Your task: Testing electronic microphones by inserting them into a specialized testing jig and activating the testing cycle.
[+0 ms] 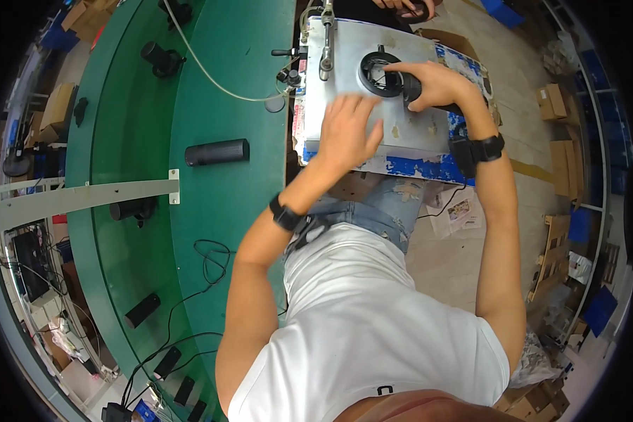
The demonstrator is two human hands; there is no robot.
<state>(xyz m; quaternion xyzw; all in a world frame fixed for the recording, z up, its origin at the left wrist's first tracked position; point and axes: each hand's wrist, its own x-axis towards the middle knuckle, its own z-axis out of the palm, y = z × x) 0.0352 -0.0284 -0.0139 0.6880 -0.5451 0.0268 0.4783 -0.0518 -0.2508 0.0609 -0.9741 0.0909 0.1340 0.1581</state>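
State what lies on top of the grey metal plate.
A black ring fixture, the flat left hand and the right hand gripping a black part. Whatever lies beneath the hands is hidden.

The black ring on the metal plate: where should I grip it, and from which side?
Probably by the outer rim of the black ring, from its right side, where the right hand already reaches in over a small black part at the edge. It lies flat on the metal plate, so the rim is the open part. The left hand lies flat on the plate beside it.

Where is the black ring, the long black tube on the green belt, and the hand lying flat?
black ring point(374, 79), head view, its left rim.
black tube point(216, 152), head view, its middle.
left hand point(348, 133), head view, its back.
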